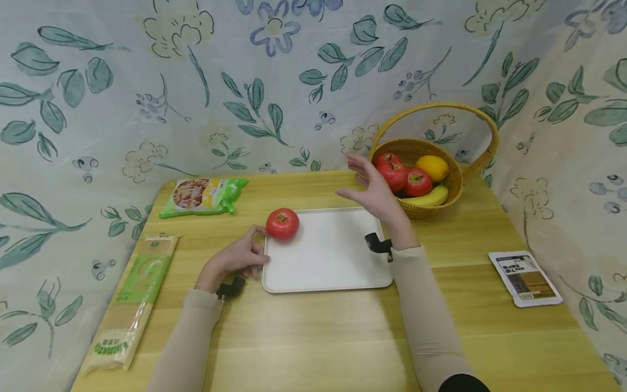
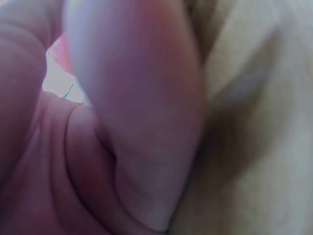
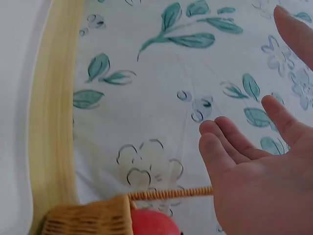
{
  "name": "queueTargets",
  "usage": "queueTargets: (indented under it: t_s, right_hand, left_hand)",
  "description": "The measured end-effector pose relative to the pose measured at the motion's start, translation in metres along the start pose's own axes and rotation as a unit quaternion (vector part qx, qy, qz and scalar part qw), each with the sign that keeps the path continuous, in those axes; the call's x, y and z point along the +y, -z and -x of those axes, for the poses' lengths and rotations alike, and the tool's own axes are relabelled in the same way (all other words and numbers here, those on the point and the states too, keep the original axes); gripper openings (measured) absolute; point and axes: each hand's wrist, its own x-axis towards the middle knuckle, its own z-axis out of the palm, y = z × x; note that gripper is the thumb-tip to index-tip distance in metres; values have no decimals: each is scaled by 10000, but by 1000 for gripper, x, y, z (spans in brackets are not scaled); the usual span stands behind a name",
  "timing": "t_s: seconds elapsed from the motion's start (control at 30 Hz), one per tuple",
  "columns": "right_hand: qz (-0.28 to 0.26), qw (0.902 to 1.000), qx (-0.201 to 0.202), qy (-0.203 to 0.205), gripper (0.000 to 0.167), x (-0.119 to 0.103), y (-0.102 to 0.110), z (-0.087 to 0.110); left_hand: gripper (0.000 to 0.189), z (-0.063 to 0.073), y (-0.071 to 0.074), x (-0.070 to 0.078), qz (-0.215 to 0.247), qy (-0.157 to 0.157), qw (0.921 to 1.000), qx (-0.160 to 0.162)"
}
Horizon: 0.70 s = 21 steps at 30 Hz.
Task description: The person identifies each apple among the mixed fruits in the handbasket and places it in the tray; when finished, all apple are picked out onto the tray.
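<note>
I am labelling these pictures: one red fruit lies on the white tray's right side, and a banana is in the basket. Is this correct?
The side is wrong: the head view shows the red fruit on the left side of the white tray. The banana is in the basket.

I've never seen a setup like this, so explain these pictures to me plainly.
There is no machine: these are a person's bare left hand and right hand. The wide picture comes from a camera on the head; the closer two, from black wrist cameras. On the table are a white tray bearing a red fruit, a fruit basket, a green bag, a long packet and a flat pack. The left hand is at the tray's left edge; whether it grips is unclear. The right hand, near the basket, holds nothing.
</note>
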Motion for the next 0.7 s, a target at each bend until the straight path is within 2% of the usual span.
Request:
queueTargets:
  t_s: [0.17, 0.33, 0.53, 0.7]
  right_hand:
    - [20, 9973, 697, -230, 83, 6, 36, 5]
    - [-50, 9924, 1138, -464, 85, 15, 61, 8]
    - [159, 9859, 1434, -845, 89, 31, 80, 11]
    - [374, 9829, 1435, -1096, 92, 42, 87, 9]
  left_hand:
    - [73, 0, 0, 0, -25, 40, 10000, 16]
    - [74, 1, 0, 1, -51, -4, 10000, 18]
    - [72, 1, 0, 0, 49, -28, 10000, 2]
    - [72, 0, 0, -1, 96, -19, 10000, -3]
